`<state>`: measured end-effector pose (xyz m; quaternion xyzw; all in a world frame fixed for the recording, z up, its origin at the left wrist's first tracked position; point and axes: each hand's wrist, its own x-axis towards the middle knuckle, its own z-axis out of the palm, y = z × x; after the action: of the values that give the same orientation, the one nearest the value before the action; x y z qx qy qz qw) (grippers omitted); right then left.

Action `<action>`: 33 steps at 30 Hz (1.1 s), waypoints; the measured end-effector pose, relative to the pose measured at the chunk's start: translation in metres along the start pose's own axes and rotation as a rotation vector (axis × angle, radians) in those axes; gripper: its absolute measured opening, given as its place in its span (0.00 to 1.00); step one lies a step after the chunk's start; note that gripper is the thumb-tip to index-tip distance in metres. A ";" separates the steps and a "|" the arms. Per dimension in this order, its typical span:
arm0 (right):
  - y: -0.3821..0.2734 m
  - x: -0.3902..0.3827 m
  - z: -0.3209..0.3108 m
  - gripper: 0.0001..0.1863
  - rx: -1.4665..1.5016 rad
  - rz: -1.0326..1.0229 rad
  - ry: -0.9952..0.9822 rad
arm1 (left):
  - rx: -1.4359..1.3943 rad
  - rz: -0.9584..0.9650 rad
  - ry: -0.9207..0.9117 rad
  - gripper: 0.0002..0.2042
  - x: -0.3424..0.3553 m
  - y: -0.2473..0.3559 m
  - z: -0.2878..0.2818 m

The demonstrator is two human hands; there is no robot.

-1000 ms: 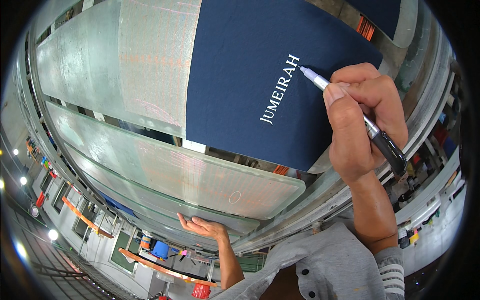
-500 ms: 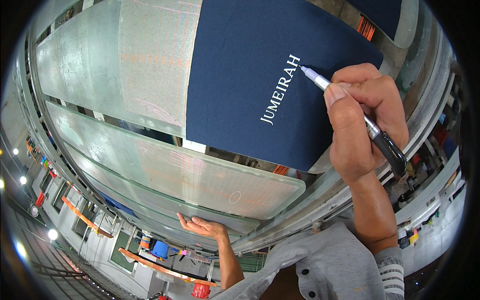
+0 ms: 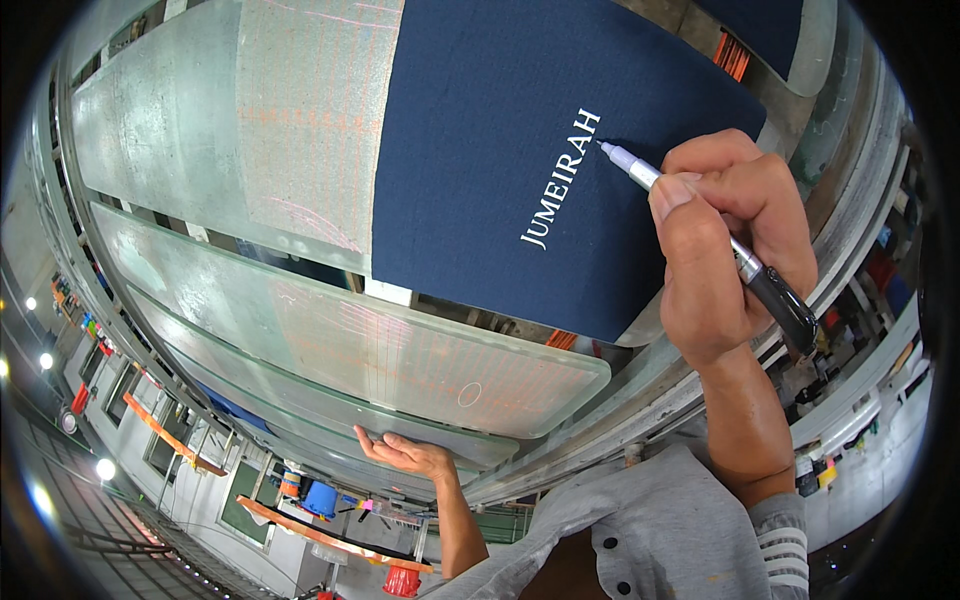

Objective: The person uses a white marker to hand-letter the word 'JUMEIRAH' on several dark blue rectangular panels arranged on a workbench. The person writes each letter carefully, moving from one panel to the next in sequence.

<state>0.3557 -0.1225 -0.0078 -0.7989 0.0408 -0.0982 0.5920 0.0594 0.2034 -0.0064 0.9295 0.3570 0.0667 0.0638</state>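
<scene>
Currently, the right hand (image 3: 705,270) clamps its fingers on a slim silver-and-black pen (image 3: 745,260) with a lilac nose, pointed beside white serif lettering (image 3: 561,185) on navy-blue fabric (image 3: 470,150) lying over a pale green glassy board (image 3: 160,125); contact is too fine to tell. A slipping wrist or shifting fabric could probably drag the tip across the letters, marking or snagging them. The left hand (image 3: 408,457), fingers slightly apart, is empty beside a narrow translucent board (image 3: 470,447). The lettering is one capitalised word; no maker's label is readable
</scene>
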 end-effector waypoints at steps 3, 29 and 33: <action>-0.001 0.000 -0.001 0.04 -0.013 0.007 -0.020 | -0.001 -0.005 -0.009 0.25 0.000 0.000 0.001; 0.000 0.000 0.000 0.04 -0.011 0.003 -0.023 | 0.014 0.005 -0.006 0.25 0.000 -0.003 0.000; 0.002 0.000 -0.001 0.04 -0.014 -0.013 -0.027 | 0.022 0.011 -0.010 0.25 0.000 -0.003 0.000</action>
<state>0.3555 -0.1235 -0.0091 -0.8045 0.0284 -0.0907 0.5862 0.0570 0.2054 -0.0069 0.9324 0.3524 0.0584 0.0551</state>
